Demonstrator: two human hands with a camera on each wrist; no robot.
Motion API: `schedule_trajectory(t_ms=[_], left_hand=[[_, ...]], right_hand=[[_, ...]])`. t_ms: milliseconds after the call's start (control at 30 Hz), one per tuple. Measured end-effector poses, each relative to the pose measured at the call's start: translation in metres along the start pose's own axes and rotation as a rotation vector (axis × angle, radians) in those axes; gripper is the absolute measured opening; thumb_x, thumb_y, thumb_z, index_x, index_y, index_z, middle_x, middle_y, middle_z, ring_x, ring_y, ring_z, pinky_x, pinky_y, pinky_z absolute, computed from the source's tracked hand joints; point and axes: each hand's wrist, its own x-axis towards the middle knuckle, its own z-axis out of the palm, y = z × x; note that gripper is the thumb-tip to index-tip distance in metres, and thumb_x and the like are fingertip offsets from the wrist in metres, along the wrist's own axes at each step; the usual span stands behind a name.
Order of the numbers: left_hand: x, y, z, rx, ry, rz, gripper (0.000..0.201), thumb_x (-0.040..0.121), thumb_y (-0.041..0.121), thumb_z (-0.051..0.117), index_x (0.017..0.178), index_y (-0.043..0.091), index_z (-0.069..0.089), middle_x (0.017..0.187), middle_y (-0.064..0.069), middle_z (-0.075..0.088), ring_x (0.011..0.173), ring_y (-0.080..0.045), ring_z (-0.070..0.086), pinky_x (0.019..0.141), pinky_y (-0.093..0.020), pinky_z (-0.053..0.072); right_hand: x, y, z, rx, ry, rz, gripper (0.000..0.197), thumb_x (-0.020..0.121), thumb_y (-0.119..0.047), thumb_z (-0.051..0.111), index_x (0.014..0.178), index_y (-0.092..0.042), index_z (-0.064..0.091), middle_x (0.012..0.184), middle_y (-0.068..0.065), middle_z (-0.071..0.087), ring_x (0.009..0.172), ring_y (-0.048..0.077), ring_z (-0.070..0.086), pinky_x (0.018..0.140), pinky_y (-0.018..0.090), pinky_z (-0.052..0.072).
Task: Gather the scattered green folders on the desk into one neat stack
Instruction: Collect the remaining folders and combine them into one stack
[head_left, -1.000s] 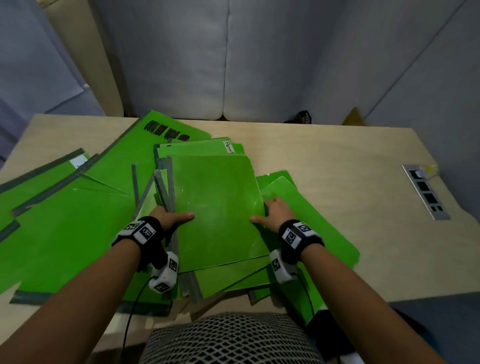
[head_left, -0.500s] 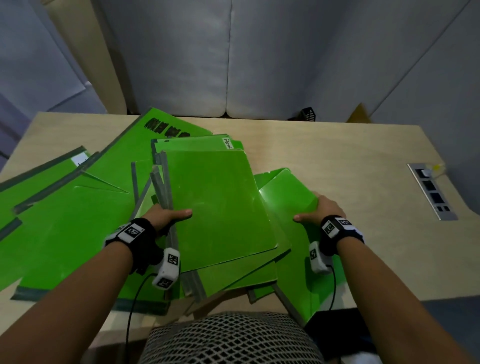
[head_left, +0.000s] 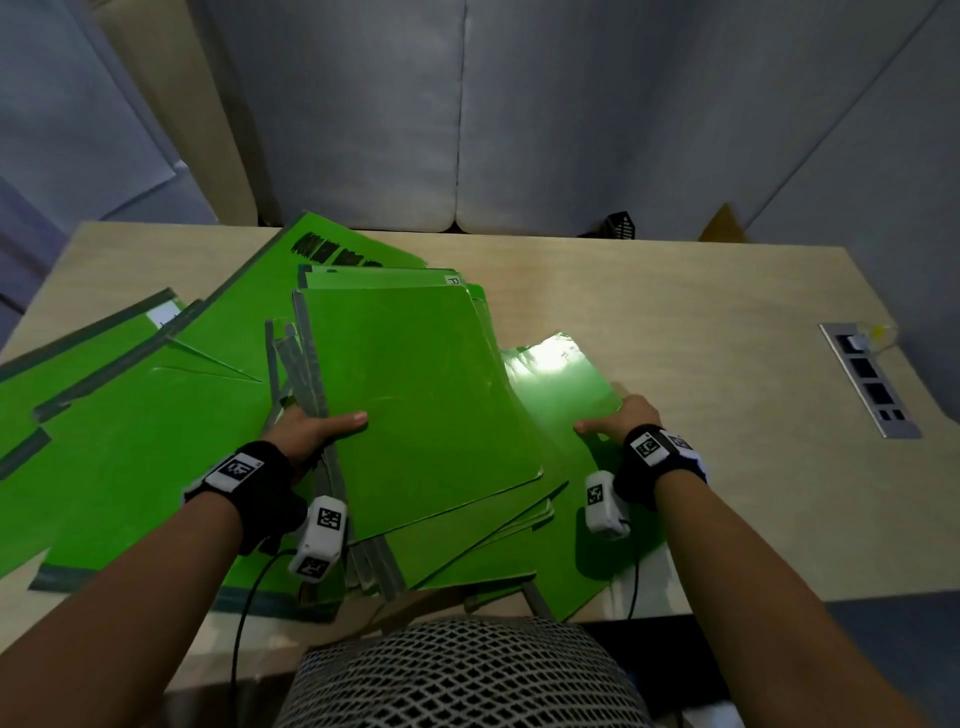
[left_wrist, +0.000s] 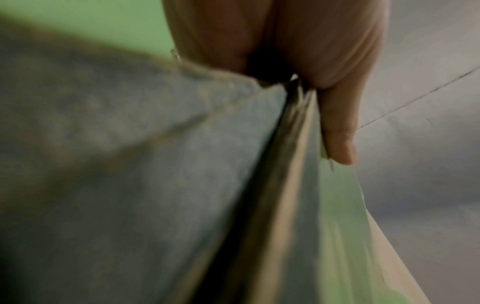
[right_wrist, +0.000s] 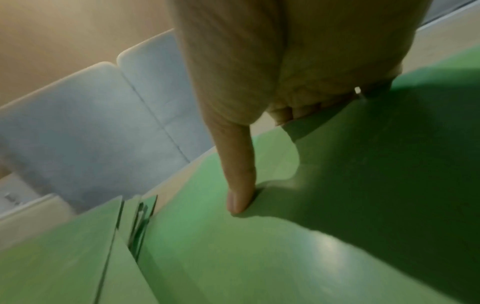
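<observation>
so a second ago the right hand (head_left: 621, 418) was up against the right edge of the middle pile (head_left: 415, 384), thumb on it. now it's slid out right to the outer edge of the loose folder (head_left: 566, 395) beside the pile, thumb on top and fingers tucked under that edge. that folder's far end has tilted up off the desk (head_left: 701, 322) and catches way more glare. left hand (head_left: 317, 431) has crept a bit right, and the pile's top folder (head_left: 410, 364) sits a touch further from the person
</observation>
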Motion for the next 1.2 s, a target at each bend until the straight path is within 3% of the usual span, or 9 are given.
schedule_trajectory(t_ms=[133, 367, 467, 567, 633, 767, 867, 1033, 1200], left_hand=[[-0.007, 0.004, 0.010, -0.017, -0.030, 0.001, 0.052, 0.082, 0.016, 0.073, 0.126, -0.003, 0.051, 0.131, -0.022, 0.053, 0.128, -0.031, 0.045, 0.105, -0.042, 0.030], [-0.002, 0.005, 0.007, 0.069, -0.021, -0.051, 0.036, 0.070, 0.031, 0.079, 0.080, 0.008, 0.054, 0.090, -0.008, 0.056, 0.084, -0.021, 0.051, 0.088, -0.036, 0.034], [-0.003, 0.010, 0.010, 0.056, -0.013, -0.057, 0.090, 0.069, 0.037, 0.082, 0.133, -0.011, 0.042, 0.144, -0.022, 0.043, 0.133, -0.033, 0.041, 0.108, -0.044, 0.030], [-0.008, 0.022, 0.016, 0.027, -0.039, -0.070, 0.090, 0.075, 0.029, 0.078, 0.141, -0.012, 0.032, 0.152, -0.021, 0.032, 0.142, -0.033, 0.029, 0.113, -0.043, 0.024], [-0.010, 0.027, 0.018, 0.049, -0.027, -0.042, 0.102, 0.064, 0.036, 0.083, 0.140, -0.011, 0.034, 0.150, -0.022, 0.036, 0.139, -0.033, 0.034, 0.111, -0.044, 0.027], [-0.008, 0.037, 0.023, 0.151, -0.027, -0.057, 0.075, 0.049, 0.048, 0.088, 0.096, -0.001, 0.056, 0.098, -0.014, 0.064, 0.095, -0.027, 0.058, 0.081, -0.037, 0.041], [-0.014, 0.041, 0.028, 0.336, -0.030, -0.096, 0.060, 0.050, 0.055, 0.080, 0.060, 0.009, 0.043, 0.042, -0.001, 0.043, 0.044, -0.016, 0.039, 0.053, -0.025, 0.033], [-0.015, 0.034, 0.031, 0.358, -0.014, -0.100, 0.104, 0.056, 0.071, 0.072, 0.124, -0.005, 0.053, 0.096, -0.016, 0.065, 0.080, -0.026, 0.060, 0.075, -0.038, 0.051], [-0.018, 0.038, 0.038, 0.377, 0.020, -0.164, 0.107, 0.075, 0.080, 0.035, 0.141, -0.005, 0.038, 0.134, -0.025, 0.050, 0.106, -0.033, 0.056, 0.097, -0.042, 0.045]], right_hand=[[0.003, -0.008, -0.007, -0.031, -0.079, 0.065, 0.076, 0.065, -0.023, 0.089, 0.128, 0.004, 0.055, 0.129, 0.019, 0.060, 0.116, 0.036, 0.059, 0.096, 0.040, 0.049], [-0.002, -0.029, -0.028, -0.194, -0.206, 0.054, 0.072, 0.078, -0.030, 0.079, 0.133, 0.006, 0.050, 0.140, 0.018, 0.053, 0.126, 0.034, 0.052, 0.094, 0.035, 0.043], [-0.013, -0.048, -0.039, -0.293, -0.094, -0.018, 0.053, 0.079, -0.028, 0.079, 0.117, 0.004, 0.061, 0.128, 0.018, 0.062, 0.112, 0.031, 0.060, 0.082, 0.032, 0.045], [-0.034, -0.078, -0.066, -0.319, 0.201, -0.089, 0.018, 0.086, -0.021, 0.067, 0.086, -0.005, 0.059, 0.120, 0.019, 0.065, 0.104, 0.033, 0.061, 0.098, 0.044, 0.040], [-0.050, -0.102, -0.091, -0.395, 0.403, -0.134, 0.015, 0.090, -0.016, 0.053, 0.101, -0.010, 0.062, 0.121, 0.016, 0.064, 0.114, 0.034, 0.058, 0.109, 0.050, 0.023], [-0.086, -0.143, -0.135, -0.457, 0.663, -0.248, 0.028, 0.093, -0.015, 0.050, 0.118, -0.010, 0.062, 0.124, 0.015, 0.063, 0.118, 0.034, 0.057, 0.107, 0.048, 0.026], [-0.101, -0.155, -0.156, -0.336, 0.682, -0.352, 0.021, 0.090, -0.018, 0.059, 0.109, -0.010, 0.062, 0.122, 0.018, 0.063, 0.115, 0.037, 0.058, 0.100, 0.047, 0.039], [-0.073, -0.133, -0.135, 0.138, 0.314, -0.358, 0.047, 0.077, -0.028, 0.078, 0.113, 0.000, 0.065, 0.111, 0.015, 0.068, 0.103, 0.029, 0.066, 0.092, 0.044, 0.053], [-0.044, -0.083, -0.042, 0.126, 0.133, -0.208, 0.056, 0.078, -0.023, 0.078, 0.122, -0.001, 0.052, 0.114, 0.009, 0.064, 0.106, 0.029, 0.063, 0.087, 0.036, 0.050]])
